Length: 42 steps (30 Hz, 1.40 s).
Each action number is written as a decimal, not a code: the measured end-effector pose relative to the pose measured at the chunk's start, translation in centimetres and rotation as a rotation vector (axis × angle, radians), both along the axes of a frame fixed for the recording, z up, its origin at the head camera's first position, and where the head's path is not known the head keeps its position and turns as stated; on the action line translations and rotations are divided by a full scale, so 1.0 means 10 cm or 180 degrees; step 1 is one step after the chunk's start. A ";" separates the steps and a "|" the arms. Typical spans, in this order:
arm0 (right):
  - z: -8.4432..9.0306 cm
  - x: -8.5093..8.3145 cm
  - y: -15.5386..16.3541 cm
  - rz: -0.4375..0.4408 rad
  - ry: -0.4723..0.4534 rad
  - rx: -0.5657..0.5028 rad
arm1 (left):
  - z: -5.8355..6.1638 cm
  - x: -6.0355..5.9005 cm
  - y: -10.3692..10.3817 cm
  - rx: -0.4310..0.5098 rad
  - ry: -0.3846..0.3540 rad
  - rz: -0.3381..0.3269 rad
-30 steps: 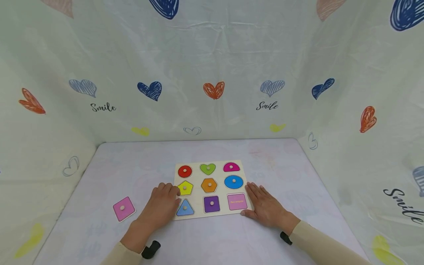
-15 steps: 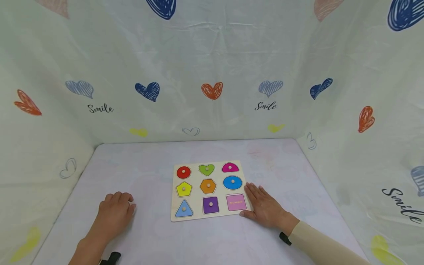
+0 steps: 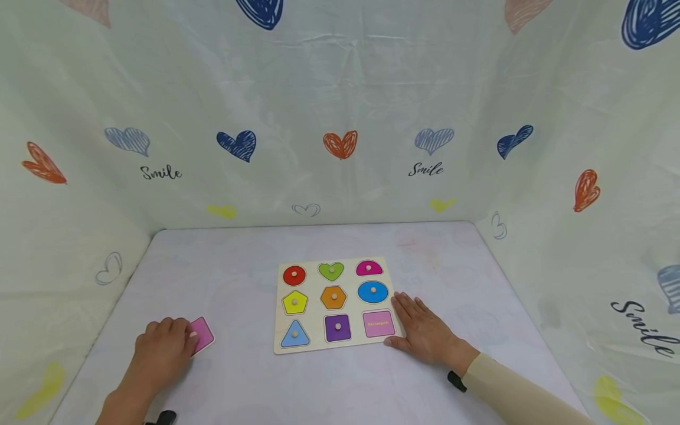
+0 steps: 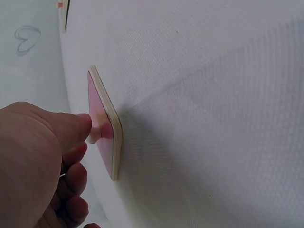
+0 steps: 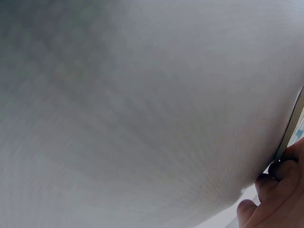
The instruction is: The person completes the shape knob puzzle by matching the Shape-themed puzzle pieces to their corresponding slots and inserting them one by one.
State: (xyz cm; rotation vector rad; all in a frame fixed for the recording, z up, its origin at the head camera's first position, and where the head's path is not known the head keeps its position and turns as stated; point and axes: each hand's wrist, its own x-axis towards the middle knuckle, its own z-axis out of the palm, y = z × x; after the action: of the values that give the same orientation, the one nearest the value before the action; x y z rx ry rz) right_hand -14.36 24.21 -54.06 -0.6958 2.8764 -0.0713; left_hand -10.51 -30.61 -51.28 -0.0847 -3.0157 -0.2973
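Note:
The left hand (image 3: pixel 162 351) is at the left of the table, its fingers on a pink rectangular puzzle piece (image 3: pixel 203 336) partly hidden by them. In the left wrist view the thumb and fingertips pinch the small wooden knob (image 4: pixel 99 134) on the piece's pink face. A pale wooden shape puzzle board (image 3: pixel 314 316) lies at the middle. Against its right edge rests the right hand (image 3: pixel 425 330), fingers straight and palm down. The board's lower right recess (image 3: pixel 379 324) is pink and bears a printed word.
Knobbed shapes fill the board's other spots, among them a purple square (image 3: pixel 337 328), a blue triangle (image 3: pixel 295 334) and a red circle (image 3: pixel 294 275). A white cloth (image 3: pixel 239 283) covers the table. A heart-print curtain (image 3: pixel 297 94) hangs behind and along both sides.
The left hand has left the board's left edge, moved left to the pink puzzle piece and taken its knob. The right hand has stayed at the board's right edge.

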 end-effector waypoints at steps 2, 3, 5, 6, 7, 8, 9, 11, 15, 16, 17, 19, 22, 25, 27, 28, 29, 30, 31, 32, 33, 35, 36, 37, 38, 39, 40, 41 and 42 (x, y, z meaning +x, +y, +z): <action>0.00 0.00 0.00 -0.0001 0.0001 0.0007 | -0.01 0.00 -0.01 0.0001 -0.0024 0.0032; 0.00 0.00 0.00 -0.0001 -0.0001 0.0010 | -0.01 0.00 -0.02 -0.0001 -0.0042 0.0051; 0.00 0.00 0.00 0.0001 -0.0005 0.0012 | -0.02 0.00 -0.03 0.0015 -0.0106 0.0088; 0.00 -0.01 0.00 0.0003 -0.0006 0.0011 | -0.03 0.00 -0.03 0.0036 -0.0131 0.0099; 0.00 -0.01 0.00 0.0002 -0.0005 0.0003 | -0.04 0.00 -0.04 0.0042 -0.0161 0.0108; -0.01 -0.01 0.01 0.0003 -0.0001 -0.0002 | -0.04 -0.01 -0.04 0.0050 -0.0197 0.0118; -0.01 -0.01 0.01 0.0004 -0.0002 -0.0003 | -0.05 -0.01 -0.04 0.0047 -0.0231 0.0122; -0.01 -0.01 0.01 0.0004 -0.0001 -0.0004 | -0.06 -0.03 -0.04 0.0026 -0.0283 0.0131; -0.01 -0.01 0.01 0.0007 -0.0013 -0.0015 | -0.07 -0.05 -0.02 -0.0049 -0.0313 0.0142; -0.01 -0.01 0.01 0.0006 -0.0015 -0.0018 | -0.07 -0.06 -0.01 -0.0056 -0.0318 0.0152; 0.00 -0.01 0.01 0.0006 -0.0016 -0.0017 | -0.07 -0.06 0.00 -0.0063 -0.0321 0.0162; 0.00 -0.01 0.01 0.0002 -0.0016 -0.0023 | -0.07 -0.07 0.03 -0.0077 -0.0349 0.0193; 0.01 0.00 0.00 -0.0009 -0.0024 -0.0033 | -0.07 -0.09 0.06 -0.0127 -0.0327 0.0183; 0.01 0.00 0.00 -0.0019 -0.0028 -0.0042 | -0.07 -0.10 0.08 -0.0193 -0.0276 0.0108; 0.01 0.01 0.00 -0.0023 -0.0027 -0.0044 | -0.09 -0.10 0.09 -0.0227 -0.0264 0.0065; 0.01 0.00 0.00 -0.0025 -0.0026 -0.0039 | -0.10 -0.10 0.09 -0.0232 -0.0261 0.0048; 0.01 0.00 0.00 -0.0023 -0.0019 -0.0033 | -0.11 -0.10 0.10 -0.0240 -0.0249 0.0032; 0.00 0.00 0.00 -0.0021 -0.0015 -0.0030 | -0.12 -0.10 0.10 -0.0238 -0.0241 0.0022; 0.00 0.00 0.00 -0.0021 -0.0012 -0.0031 | -0.12 -0.10 0.10 -0.0234 -0.0240 0.0017; 0.00 0.00 0.00 -0.0018 -0.0008 -0.0031 | -0.13 -0.10 0.11 -0.0239 -0.0233 0.0016; 0.00 0.00 0.00 -0.0018 -0.0006 -0.0029 | -0.13 -0.09 0.11 -0.0241 -0.0214 0.0010; 0.00 0.00 0.00 -0.0015 -0.0002 -0.0037 | -0.11 -0.08 0.11 -0.0228 -0.0208 0.0007; 0.00 0.00 0.00 -0.0015 -0.0001 -0.0046 | -0.11 -0.08 0.11 -0.0210 -0.0215 0.0011; 0.00 0.01 0.00 -0.0013 0.0000 -0.0054 | -0.10 -0.08 0.11 -0.0188 -0.0214 0.0013; 0.00 0.01 0.00 -0.0010 0.0004 -0.0060 | -0.10 -0.08 0.11 -0.0167 -0.0208 0.0018; 0.00 0.01 0.00 -0.0009 0.0009 -0.0052 | -0.10 -0.08 0.11 -0.0144 -0.0213 0.0029; 0.00 0.01 0.00 -0.0007 0.0015 -0.0046 | -0.10 -0.08 0.11 -0.0115 -0.0221 0.0045; 0.00 0.01 0.00 -0.0004 0.0021 -0.0036 | -0.10 -0.08 0.10 -0.0094 -0.0221 0.0062; 0.00 0.01 0.00 -0.0002 0.0027 -0.0030 | -0.10 -0.08 0.10 -0.0069 -0.0228 0.0079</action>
State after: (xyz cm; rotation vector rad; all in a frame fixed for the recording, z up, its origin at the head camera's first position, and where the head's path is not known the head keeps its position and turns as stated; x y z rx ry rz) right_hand -14.31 24.18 -54.04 -0.6986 2.8861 -0.0822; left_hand -11.27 -29.62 -52.31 -0.0395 -3.0888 -0.2712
